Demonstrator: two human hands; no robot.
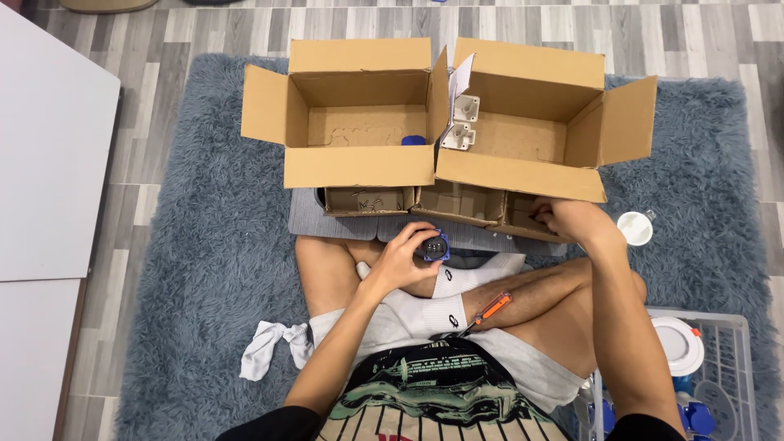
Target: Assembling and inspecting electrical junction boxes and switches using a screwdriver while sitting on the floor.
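Note:
I sit cross-legged on a shaggy blue-grey rug [196,245]. My left hand [404,253] holds a small blue and black socket part [434,245] above my shin. My right hand [567,219] reaches into a small cardboard tray [523,220] in front of me, fingers curled on something hidden inside. An orange-handled screwdriver [488,313] lies on my leg.
Two open cardboard boxes stand ahead: the left box [359,122] holds a blue piece [413,140], the right box [531,122] white plastic parts [461,122]. Small trays [367,200] sit below them. A white round cap [635,227], a white basket [719,376], a white rag [269,347] and white boards [49,155] surround me.

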